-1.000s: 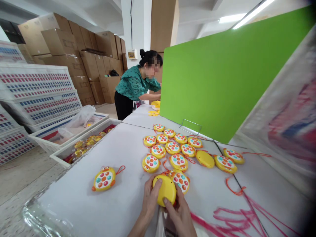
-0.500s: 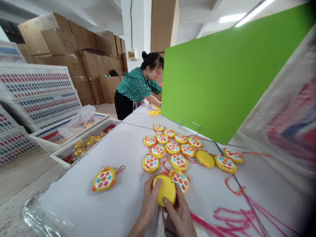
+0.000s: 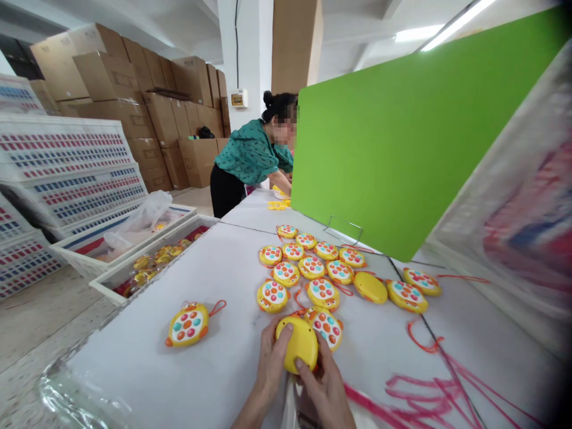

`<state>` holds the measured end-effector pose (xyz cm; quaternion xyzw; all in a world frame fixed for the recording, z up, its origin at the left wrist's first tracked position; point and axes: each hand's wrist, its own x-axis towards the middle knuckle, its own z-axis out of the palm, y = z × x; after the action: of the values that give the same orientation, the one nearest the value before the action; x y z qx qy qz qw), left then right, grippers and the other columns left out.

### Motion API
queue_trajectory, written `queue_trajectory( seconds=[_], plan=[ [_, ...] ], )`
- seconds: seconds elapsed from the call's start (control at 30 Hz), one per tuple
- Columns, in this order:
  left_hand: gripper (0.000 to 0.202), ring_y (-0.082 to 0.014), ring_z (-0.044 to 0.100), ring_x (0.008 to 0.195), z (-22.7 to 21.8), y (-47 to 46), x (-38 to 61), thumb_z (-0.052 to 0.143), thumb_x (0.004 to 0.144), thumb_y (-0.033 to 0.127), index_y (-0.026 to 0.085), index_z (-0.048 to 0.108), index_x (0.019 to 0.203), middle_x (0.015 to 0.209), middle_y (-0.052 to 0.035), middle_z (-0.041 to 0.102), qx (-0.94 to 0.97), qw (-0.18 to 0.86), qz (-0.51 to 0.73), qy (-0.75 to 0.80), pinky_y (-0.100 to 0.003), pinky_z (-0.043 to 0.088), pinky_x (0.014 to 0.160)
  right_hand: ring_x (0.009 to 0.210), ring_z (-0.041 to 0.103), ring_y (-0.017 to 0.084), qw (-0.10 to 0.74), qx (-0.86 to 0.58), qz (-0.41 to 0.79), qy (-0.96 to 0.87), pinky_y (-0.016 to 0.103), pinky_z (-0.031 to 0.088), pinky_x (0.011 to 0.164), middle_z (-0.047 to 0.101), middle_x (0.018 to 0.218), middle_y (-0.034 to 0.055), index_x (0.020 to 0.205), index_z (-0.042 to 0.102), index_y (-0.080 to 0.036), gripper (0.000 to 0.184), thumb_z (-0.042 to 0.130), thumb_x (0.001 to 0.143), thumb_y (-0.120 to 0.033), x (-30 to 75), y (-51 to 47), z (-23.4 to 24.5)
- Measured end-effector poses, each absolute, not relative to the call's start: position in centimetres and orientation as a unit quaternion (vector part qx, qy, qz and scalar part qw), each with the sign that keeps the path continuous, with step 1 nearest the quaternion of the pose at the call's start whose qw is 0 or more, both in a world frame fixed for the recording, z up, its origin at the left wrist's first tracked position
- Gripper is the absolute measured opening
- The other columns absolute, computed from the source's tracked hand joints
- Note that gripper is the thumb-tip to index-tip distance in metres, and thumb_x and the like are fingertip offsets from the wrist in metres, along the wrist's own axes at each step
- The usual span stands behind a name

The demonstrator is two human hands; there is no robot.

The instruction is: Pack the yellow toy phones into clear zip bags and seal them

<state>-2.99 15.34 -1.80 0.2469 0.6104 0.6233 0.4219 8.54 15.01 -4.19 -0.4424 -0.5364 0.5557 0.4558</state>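
Only the co-worker [image 3: 248,152] has edged further toward the green board [image 3: 379,149]; left hand [image 3: 270,357] and right hand [image 3: 326,381] stay put, together clasping a toy [image 3: 301,344] face down, in front of a second duck [image 3: 329,328]. If either grip slackened, its smooth back might slip, knocking that duck

The scene is brightly lit, with light shed from overhead by a long white tube lamp [image 3: 458,25] that is burnt out to plain white. Only faint, soft shadows are cast on the flat, pale grey tabletop [image 3: 129,363]. Glare is caught on the shiny clear plastic edging [image 3: 74,399]. The cloudy translucent plastic sheeting [image 3: 469,238] is blurred; the right-hand corners are darkened.
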Motion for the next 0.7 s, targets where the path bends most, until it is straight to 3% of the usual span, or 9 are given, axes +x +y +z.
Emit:
queue_trajectory(
  seconds=[0.5,0.7],
  plan=[
    [0.045,-0.0257,0.051,0.107,-1.59,15.26,-3.00,0.064,0.067,0.043,0.014,0.063,0.100,0.108,-0.0096,0.062,0.256,0.418,0.617,0.616,-0.030,0.042,0.087,0.117,0.047,0.025,0.452,-0.454,0.548,-0.537,0.034,0.042,0.095,0.045,0.132,0.0152,0.134,0.032,-0.013,0.073,0.060,0.074,-0.045,8.52,15.14,-4.23],
    [0.043,-0.0259,0.054,0.103,-1.75,15.37,-3.02,0.065,0.066,0.042,0.014,0.064,0.098,0.104,-0.0091,0.064,0.252,0.412,0.626,0.612,-0.030,0.043,0.085,0.114,0.049,0.027,0.464,-0.456,0.546,-0.527,0.035,0.045,0.092,0.050,0.129,0.0123,0.133,0.037,-0.017,0.069,0.063,0.073,-0.040,8.51,14.91,-3.74]
  ],
)
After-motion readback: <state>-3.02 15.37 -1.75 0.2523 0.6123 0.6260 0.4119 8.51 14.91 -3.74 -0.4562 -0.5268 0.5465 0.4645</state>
